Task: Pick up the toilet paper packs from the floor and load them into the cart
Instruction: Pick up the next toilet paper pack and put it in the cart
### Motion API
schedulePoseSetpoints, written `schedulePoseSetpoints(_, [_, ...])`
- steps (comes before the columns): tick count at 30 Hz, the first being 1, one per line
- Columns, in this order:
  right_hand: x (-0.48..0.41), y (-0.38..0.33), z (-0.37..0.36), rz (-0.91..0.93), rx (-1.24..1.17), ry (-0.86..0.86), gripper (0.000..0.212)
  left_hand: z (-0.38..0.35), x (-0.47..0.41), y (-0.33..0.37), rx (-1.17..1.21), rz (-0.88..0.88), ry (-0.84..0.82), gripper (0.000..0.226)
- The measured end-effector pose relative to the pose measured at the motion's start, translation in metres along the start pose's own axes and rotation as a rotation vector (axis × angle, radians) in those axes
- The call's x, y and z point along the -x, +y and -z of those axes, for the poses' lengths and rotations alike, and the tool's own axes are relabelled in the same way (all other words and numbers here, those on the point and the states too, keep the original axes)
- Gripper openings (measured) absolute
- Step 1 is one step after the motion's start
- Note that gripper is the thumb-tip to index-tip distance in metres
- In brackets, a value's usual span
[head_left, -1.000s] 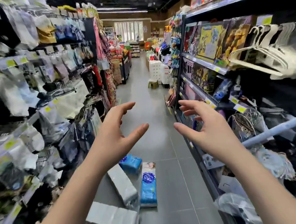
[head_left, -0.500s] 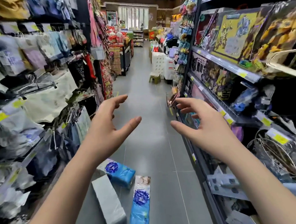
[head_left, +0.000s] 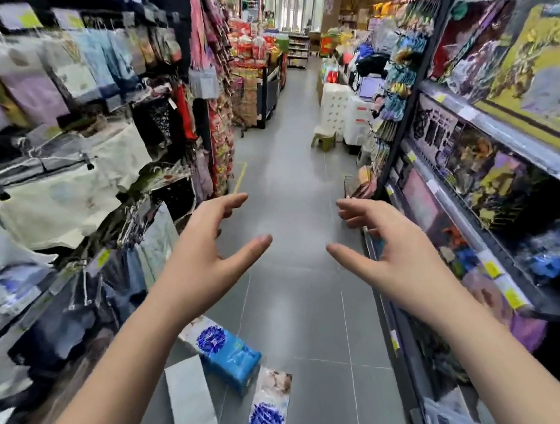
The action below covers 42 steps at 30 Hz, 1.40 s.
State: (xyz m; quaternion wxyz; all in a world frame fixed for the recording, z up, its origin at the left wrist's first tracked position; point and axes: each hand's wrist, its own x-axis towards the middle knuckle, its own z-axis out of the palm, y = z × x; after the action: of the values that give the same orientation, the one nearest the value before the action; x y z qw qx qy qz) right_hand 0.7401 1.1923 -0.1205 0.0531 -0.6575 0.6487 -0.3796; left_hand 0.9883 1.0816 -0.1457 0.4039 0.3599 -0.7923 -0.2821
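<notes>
Both hands are up mid-aisle and carrying nothing. On my left hand point(head_left: 194, 264) the fingers point(head_left: 229, 201) are spread, loosely bent and released, thumb pointing right. My right hand point(head_left: 398, 251) is the same: fingers point(head_left: 349, 203) relaxed with a slight curl, thumb pointing back at the left thumb. Palms face each other, with a clear gap between the thumb tips.

All three packs lie on the grey tile floor point(head_left: 292, 210), well below the fingertips.
- The blue toilet paper pack point(head_left: 227, 353), with a dark-blue flower print, lies just under the left wrist.
- The grey-white pack point(head_left: 191, 408) lies lengthwise under the left forearm, its far end just beside the blue one.
- The long blue-and-white pack point(head_left: 269, 414) is below the gap between the hands, its top end near the blue pack's corner. I cannot tell if they touch.

Left of the left fingers is a rack of bagged clothing point(head_left: 65, 198). Right of the right fingers is a shelf of boxed toys point(head_left: 491, 143) with yellow price tags. Far ahead of the fingertips are a small green stool point(head_left: 323, 139) and a white stack of goods point(head_left: 333, 107) beside it.
</notes>
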Motion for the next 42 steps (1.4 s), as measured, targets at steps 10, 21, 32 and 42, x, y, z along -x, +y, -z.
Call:
schedulePoseSetpoints(10, [-0.14,0.12,-0.062,0.164,-0.214,-0.175,0.053,-0.05,-0.07,-0.045,-0.174,0.202,0.177,0.062])
schedulePoseSetpoints(21, [-0.271,0.207,-0.101,0.345,-0.45,-0.475,0.054,-0.103,-0.122,-0.045,-0.372,0.476,0.461,0.061])
schedulePoseSetpoints(32, [-0.266,0.16,-0.192,0.465,-0.566,-0.805,0.055,-0.099,-0.017,-0.043,-0.426,0.821,0.719,0.059])
schedulePoseSetpoints(42, [-0.209,0.179,-0.296,0.43,-0.523,-1.062,0.051,-0.147,0.078,-0.106,-0.223,1.114,0.862,0.07])
